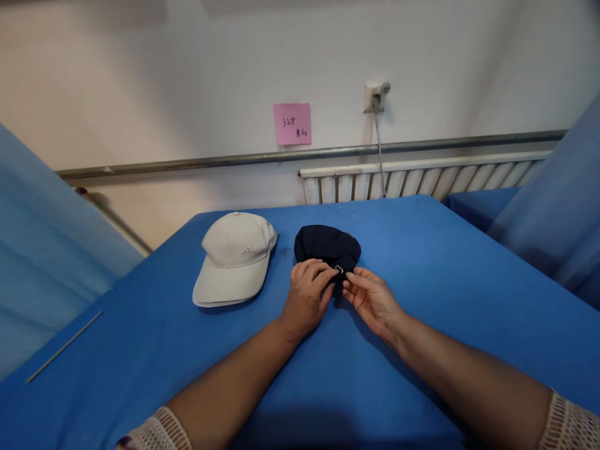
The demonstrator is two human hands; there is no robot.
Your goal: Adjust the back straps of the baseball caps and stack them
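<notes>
A dark navy cap [327,245] lies on the blue table [422,262], its near edge toward me. My left hand [307,295] rests on that near edge with its fingers curled onto the fabric by a small metal buckle. My right hand [372,297] pinches the same edge from the right, fingertips meeting the left hand's. A beige cap [235,253] with a small logo lies to the left of the navy one, brim pointing toward me, untouched.
A thin rod [65,345] lies on the table's left part. Blue curtains [42,250] flank both sides. Behind the table run a white radiator [422,178], a metal rail, a wall socket with a cord, and a pink note [292,124].
</notes>
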